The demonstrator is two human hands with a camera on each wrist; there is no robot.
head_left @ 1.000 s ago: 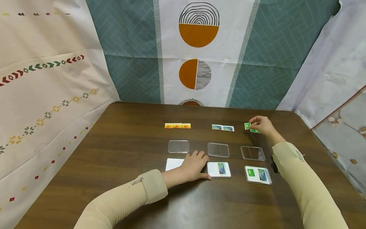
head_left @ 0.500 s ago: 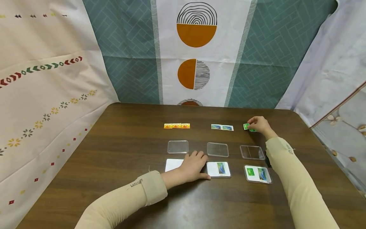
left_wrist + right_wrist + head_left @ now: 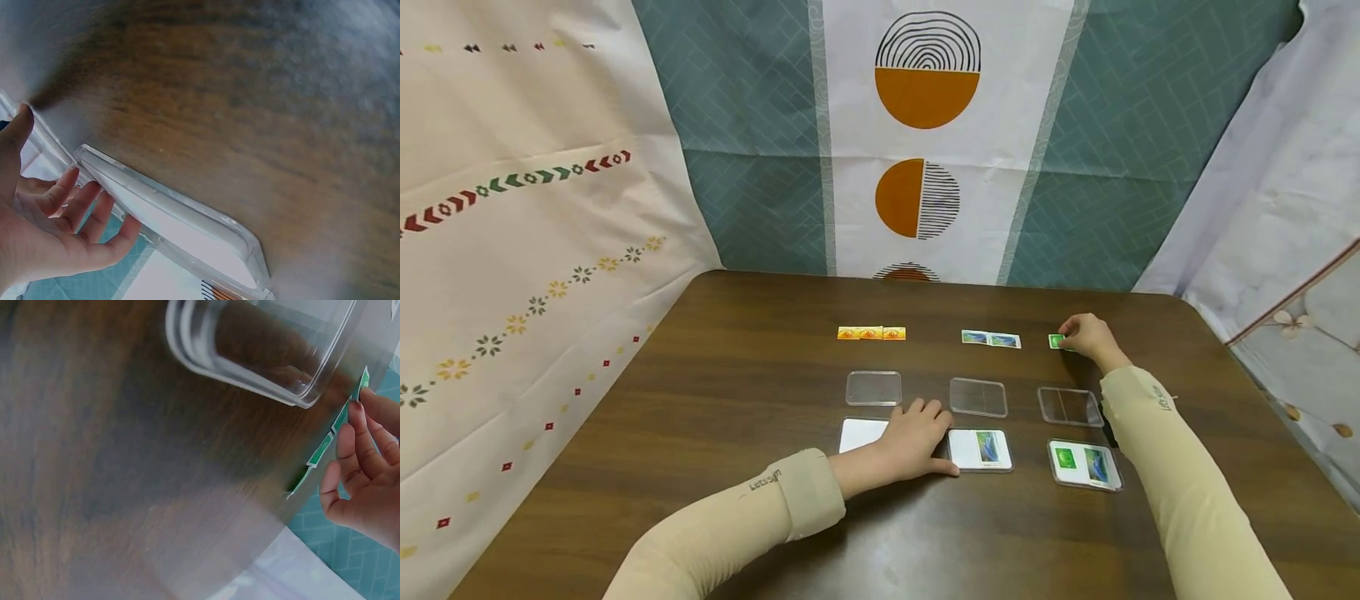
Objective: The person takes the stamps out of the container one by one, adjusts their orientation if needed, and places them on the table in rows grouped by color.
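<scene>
At the back right of the table, my right hand [image 3: 1090,337] pinches a small green stamp [image 3: 364,379] between thumb and finger. In the right wrist view, more green stamps [image 3: 321,449] lie in a row beneath its other fingers. My left hand [image 3: 910,446] lies with spread, relaxed fingers between two clear cases at the front. Its fingers are at the edge of the left case [image 3: 169,215], which has a white card inside. The thumb reaches the near corner of the middle case [image 3: 964,450], whose white card bears one blue landscape stamp [image 3: 987,447].
The right case [image 3: 1084,464] has a green and a blue stamp on its card. Three clear lids, left [image 3: 874,388], middle [image 3: 978,397] and right [image 3: 1070,407], lie behind the cases. Further back are orange stamps [image 3: 871,333] and blue stamps [image 3: 991,339].
My right hand lowers the pinched green stamp slightly toward the row, and the right forearm swings a little to the left. The left hand stays put.
</scene>
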